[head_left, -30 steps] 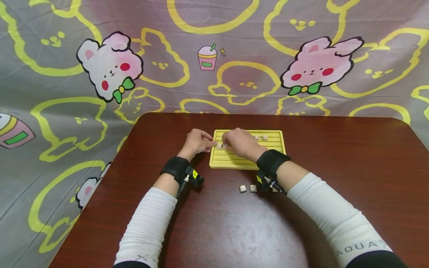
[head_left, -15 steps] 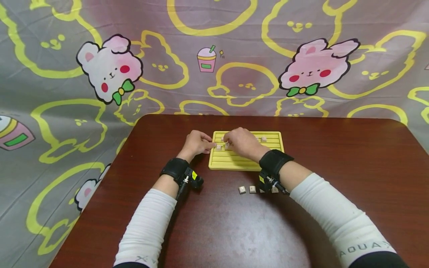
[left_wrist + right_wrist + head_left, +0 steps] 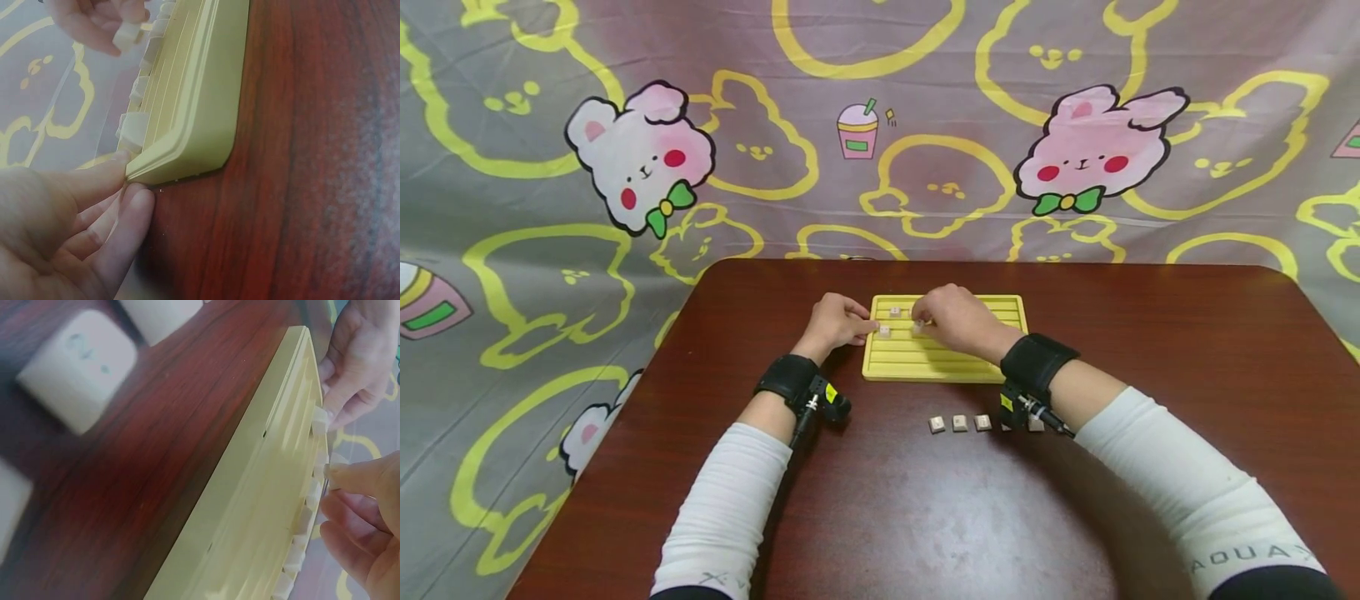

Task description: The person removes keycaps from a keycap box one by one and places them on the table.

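Tile-setting on the yellow grooved board [image 3: 925, 360] looks to be the step in hand, judged from how both hands sit on it. Farthest left, the left hand [image 3: 835, 321] rests at the board's left edge on the dark wooden table [image 3: 880, 517]; its fingers are loosely curled with the tips [image 3: 134, 206] against the board's corner, steadying it without clasping anything, just beside a small pale tile [image 3: 884, 331] seated in a groove. A second tile [image 3: 895, 312] sits one row farther back. To the right, the right hand [image 3: 958, 321] lies over the middle of the board, thumb and forefinger pinching a square tile [image 3: 917, 327] low over a groove; the wrist view shows that tile [image 3: 334, 475] at the fingertips, close above the row. Nearer the person, a row of loose tiles [image 3: 959, 423] lies on the table, well apart from the board. The next move probably calls for pressing the pinched tile squarely into its groove while the left hand braces the board.
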A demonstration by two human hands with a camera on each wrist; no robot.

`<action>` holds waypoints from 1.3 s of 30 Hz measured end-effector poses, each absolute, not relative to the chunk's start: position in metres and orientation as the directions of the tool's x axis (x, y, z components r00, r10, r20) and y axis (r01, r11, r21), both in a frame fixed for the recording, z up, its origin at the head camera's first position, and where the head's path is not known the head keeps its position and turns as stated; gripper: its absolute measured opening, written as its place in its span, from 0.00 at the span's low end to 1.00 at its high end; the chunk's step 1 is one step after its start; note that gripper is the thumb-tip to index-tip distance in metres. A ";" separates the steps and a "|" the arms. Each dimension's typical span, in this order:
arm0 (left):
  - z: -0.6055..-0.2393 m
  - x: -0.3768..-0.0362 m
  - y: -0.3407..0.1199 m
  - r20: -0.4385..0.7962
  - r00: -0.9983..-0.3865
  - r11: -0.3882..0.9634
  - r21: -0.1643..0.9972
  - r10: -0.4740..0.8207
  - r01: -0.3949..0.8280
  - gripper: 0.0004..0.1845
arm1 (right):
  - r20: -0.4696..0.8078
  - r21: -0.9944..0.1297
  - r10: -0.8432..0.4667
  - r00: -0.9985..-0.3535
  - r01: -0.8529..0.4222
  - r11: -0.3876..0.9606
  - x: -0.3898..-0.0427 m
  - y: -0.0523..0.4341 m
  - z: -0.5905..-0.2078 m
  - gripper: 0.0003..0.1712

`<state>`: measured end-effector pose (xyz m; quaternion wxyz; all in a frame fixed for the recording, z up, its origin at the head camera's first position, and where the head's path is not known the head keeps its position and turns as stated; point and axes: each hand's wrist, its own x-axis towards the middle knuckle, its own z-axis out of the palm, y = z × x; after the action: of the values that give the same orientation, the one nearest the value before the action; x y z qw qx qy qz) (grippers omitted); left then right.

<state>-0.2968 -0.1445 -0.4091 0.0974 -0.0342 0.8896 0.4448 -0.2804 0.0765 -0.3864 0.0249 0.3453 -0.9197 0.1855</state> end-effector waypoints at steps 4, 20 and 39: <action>-0.410 -0.296 -0.145 -0.205 -0.978 0.590 0.794 0.030 -0.148 0.16 | 0.199 -0.302 -0.648 -0.735 -0.675 0.673 -0.274 0.085 -0.382 0.07; -0.412 -0.298 -0.145 -0.202 -0.979 0.584 0.798 0.023 -0.151 0.17 | 0.212 -0.265 -0.670 -0.712 -0.701 0.662 -0.247 0.138 -0.374 0.08; -0.411 -0.298 -0.145 -0.201 -0.979 0.595 0.792 0.037 -0.140 0.17 | 0.178 -0.303 -0.604 -0.777 -0.627 0.718 -0.229 0.182 -0.379 0.12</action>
<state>-0.2975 -0.1447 -0.4108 0.0985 -0.0293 0.8874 0.4493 -0.2292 0.1823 -0.3794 0.0332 0.3321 -0.9262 0.1756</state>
